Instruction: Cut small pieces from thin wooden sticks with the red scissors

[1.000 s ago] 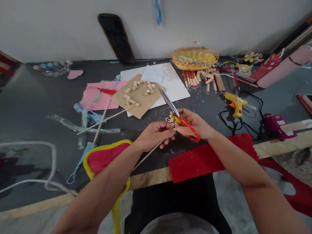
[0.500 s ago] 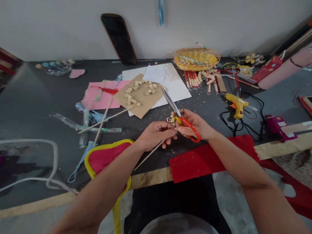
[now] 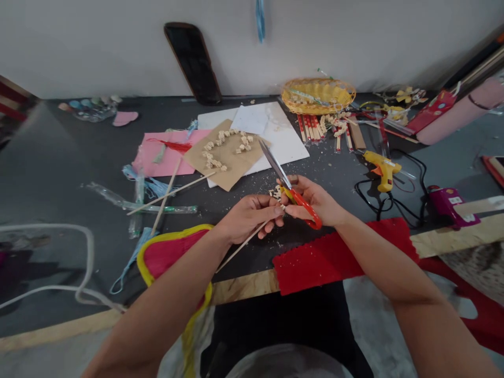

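My left hand [image 3: 254, 218] is closed on a thin wooden stick [image 3: 240, 249], whose long end slants down toward the table's front edge. Red-and-yellow-handled scissors [image 3: 304, 206] rest in my right hand [image 3: 317, 202], blades pointing up and away to the left. The fingertips of both hands meet at the stick's upper end, where the grip partly hides it. Just behind them lies a small heap of short cut pieces [image 3: 274, 192]. Farther back, knobbly pale clusters [image 3: 214, 140] form a curve on a square of brown paper [image 3: 226, 181].
Two more sticks [image 3: 167, 197] cross at the left near blue tassels [image 3: 151, 188]. A yellow glue gun [image 3: 381, 167] with a black cord lies right. Red felt [image 3: 315, 257] covers the front edge. A yellow basket [image 3: 318, 97] and leaning phone [image 3: 192, 63] stand at the back.
Both hands stay almost in place. The left fingertips have shifted very slightly left, and the scissors' handles have tipped a little. The stick remains in the left hand.
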Demonstrator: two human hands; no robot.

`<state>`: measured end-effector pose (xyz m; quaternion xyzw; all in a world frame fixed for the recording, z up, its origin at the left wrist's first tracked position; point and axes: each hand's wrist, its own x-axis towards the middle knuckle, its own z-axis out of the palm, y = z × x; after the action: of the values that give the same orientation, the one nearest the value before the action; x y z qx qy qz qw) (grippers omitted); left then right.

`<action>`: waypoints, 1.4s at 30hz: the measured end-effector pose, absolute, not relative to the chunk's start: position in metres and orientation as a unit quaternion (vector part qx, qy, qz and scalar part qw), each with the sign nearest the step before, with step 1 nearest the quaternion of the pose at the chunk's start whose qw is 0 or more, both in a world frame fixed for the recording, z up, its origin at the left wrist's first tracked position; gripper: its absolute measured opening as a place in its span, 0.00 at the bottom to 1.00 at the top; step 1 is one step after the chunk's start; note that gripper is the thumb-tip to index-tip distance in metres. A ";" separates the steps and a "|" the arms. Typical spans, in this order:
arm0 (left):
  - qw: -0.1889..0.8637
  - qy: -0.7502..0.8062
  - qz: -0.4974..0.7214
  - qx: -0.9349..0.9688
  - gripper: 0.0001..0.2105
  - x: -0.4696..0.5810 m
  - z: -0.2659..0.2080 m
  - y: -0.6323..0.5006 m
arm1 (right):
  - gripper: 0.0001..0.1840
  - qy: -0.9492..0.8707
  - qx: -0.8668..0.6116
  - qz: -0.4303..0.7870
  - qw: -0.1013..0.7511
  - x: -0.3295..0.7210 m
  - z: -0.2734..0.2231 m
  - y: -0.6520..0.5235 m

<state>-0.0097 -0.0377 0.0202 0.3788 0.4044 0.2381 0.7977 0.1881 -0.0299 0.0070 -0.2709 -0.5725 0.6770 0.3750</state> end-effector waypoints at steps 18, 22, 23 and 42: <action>0.749 0.428 0.211 0.459 0.10 -0.009 0.018 -0.037 | 0.23 -0.536 -0.336 0.704 0.324 0.190 0.014 -0.032; 0.737 0.441 0.196 0.474 0.09 -0.006 0.021 -0.039 | 0.24 -0.544 -0.337 0.700 0.317 0.190 0.016 -0.033; 0.735 0.445 0.194 0.473 0.09 -0.005 0.022 -0.039 | 0.24 -0.546 -0.336 0.700 0.315 0.190 0.016 -0.033; 0.737 0.450 0.195 0.465 0.10 -0.003 0.022 -0.042 | 0.24 -0.571 -0.319 0.686 0.319 0.189 0.019 -0.033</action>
<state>-0.0033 -0.0422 0.0224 0.4652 0.4503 0.1948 0.7368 0.1893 -0.0329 0.0195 -0.3186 -0.5713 0.6858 0.3191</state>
